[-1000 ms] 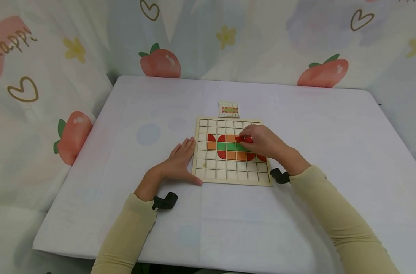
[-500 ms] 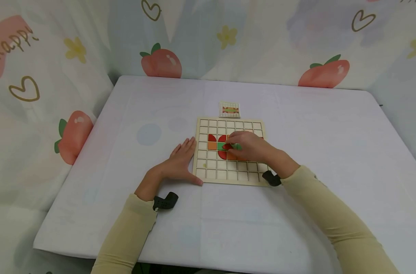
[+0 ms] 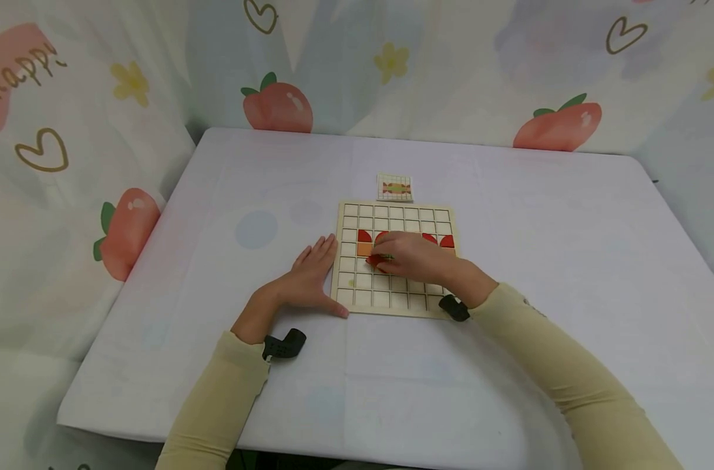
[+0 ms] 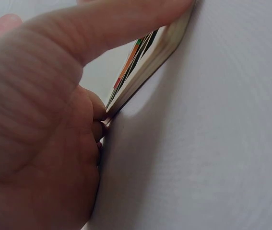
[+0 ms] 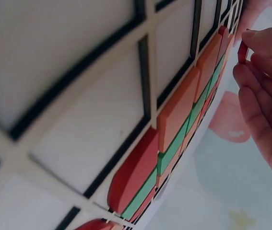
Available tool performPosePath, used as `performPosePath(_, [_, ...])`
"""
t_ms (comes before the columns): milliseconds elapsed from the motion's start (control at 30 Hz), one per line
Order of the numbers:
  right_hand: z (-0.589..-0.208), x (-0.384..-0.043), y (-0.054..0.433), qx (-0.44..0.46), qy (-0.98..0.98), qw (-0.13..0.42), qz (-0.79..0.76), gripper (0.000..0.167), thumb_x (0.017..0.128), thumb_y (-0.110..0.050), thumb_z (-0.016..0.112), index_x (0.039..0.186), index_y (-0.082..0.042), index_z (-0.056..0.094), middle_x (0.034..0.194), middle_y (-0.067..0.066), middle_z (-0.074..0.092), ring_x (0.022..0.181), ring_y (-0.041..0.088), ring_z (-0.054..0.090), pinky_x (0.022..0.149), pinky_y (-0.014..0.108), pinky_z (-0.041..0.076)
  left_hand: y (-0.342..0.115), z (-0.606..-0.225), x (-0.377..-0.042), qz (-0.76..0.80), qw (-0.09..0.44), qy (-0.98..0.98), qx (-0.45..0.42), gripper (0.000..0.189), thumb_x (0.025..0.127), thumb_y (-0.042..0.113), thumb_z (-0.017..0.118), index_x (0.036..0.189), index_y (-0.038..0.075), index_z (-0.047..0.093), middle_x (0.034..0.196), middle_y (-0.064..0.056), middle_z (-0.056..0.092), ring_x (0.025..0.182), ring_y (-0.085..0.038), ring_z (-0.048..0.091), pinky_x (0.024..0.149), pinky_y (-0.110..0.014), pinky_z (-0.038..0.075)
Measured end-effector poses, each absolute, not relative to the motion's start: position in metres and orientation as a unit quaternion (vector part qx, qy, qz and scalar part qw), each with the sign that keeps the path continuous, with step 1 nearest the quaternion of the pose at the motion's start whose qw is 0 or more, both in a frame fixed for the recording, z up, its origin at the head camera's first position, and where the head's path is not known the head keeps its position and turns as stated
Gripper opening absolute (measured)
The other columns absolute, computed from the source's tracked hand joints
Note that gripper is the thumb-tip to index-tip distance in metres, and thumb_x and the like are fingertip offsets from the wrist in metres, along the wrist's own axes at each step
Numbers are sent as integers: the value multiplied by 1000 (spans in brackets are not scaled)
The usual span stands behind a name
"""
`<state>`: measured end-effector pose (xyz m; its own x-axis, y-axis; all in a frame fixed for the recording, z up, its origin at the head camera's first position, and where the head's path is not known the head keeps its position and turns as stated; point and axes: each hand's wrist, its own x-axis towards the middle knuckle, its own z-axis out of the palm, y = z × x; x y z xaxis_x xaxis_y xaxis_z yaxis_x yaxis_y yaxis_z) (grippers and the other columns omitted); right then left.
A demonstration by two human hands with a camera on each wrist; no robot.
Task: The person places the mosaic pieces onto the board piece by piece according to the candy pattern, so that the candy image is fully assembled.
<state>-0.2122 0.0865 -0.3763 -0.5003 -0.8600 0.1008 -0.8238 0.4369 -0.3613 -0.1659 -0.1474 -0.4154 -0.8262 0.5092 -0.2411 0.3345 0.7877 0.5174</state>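
A wooden grid board (image 3: 381, 299) lies on the table, partly filled with coloured tiles. My left hand (image 3: 307, 279) rests along its left edge, fingers straight and spread, thumb by the near left corner. Over the left part of the board my right hand (image 3: 418, 256) pinches a small red tile (image 3: 373, 260) between thumb and fingertip. Just left of that hand sit a red quarter-round tile (image 3: 364, 235) and an orange square tile (image 3: 364, 249). In the right wrist view, orange tiles (image 5: 178, 112) and green tiles (image 5: 171, 151) form rows in the grid; my right hand covers most of them from above.
A small pattern card (image 3: 395, 188) lies just beyond the board's far edge, printed with a red, orange and green figure. The white-covered table (image 3: 539, 215) extends on all sides, with printed curtains (image 3: 451, 78) behind it and at its left.
Holding the red tile, my right hand has moved left and slightly nearer across the board, uncovering red tiles at the right. My left hand has kept its place.
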Motion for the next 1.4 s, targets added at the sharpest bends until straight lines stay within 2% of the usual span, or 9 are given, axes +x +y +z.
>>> performPosePath(267, [-382, -215, 77, -542, 823, 23, -170, 15, 79, -5, 72, 94, -1, 68, 89, 5, 66, 88, 22, 60, 80, 32, 48, -147, -414, -165, 233, 190, 927, 225, 128, 64, 61, 72, 146, 3, -7, 152, -8, -11, 136, -19, -17, 107, -38, -8])
performPosePath(367, [-384, -217, 75, -547, 818, 32, -177, 15, 79, -5, 72, 93, -2, 68, 89, 5, 65, 86, 21, 60, 79, 31, 48, -147, -413, -165, 234, 193, 927, 223, 127, 64, 61, 72, 146, 3, -7, 152, -8, -11, 136, -19, -16, 107, -39, -7])
performPosePath(667, [-381, -218, 71, -550, 819, 63, -149, 19, 81, -4, 70, 100, -1, 69, 99, 7, 65, 96, 22, 59, 84, 32, 46, -147, -415, -166, 233, 190, 926, 227, 128, 64, 61, 72, 146, 3, -8, 152, -8, -12, 136, -19, -17, 107, -38, -7])
performPosePath(933, [-377, -216, 67, -567, 808, 86, -138, 13, 83, -1, 67, 96, -3, 70, 95, 5, 62, 89, 17, 57, 80, 27, 47, -147, -416, -167, 236, 189, 926, 227, 129, 63, 62, 73, 146, 3, -7, 152, -8, -12, 136, -19, -16, 107, -38, -7])
performPosePath(1233, [-378, -214, 64, -547, 822, 99, -124, 17, 84, 0, 64, 101, 1, 69, 103, 9, 61, 98, 21, 57, 86, 30, 45, -147, -416, -166, 234, 190, 926, 225, 129, 64, 60, 73, 146, 3, -8, 152, -8, -12, 136, -19, -17, 107, -39, -8])
performPosePath(1400, [-381, -213, 64, -548, 824, 82, -120, 18, 84, -1, 65, 102, 1, 69, 103, 9, 62, 97, 21, 58, 85, 29, 46, -147, -415, -166, 238, 190, 925, 226, 128, 64, 60, 73, 146, 3, -7, 152, -9, -12, 136, -20, -17, 107, -39, -8])
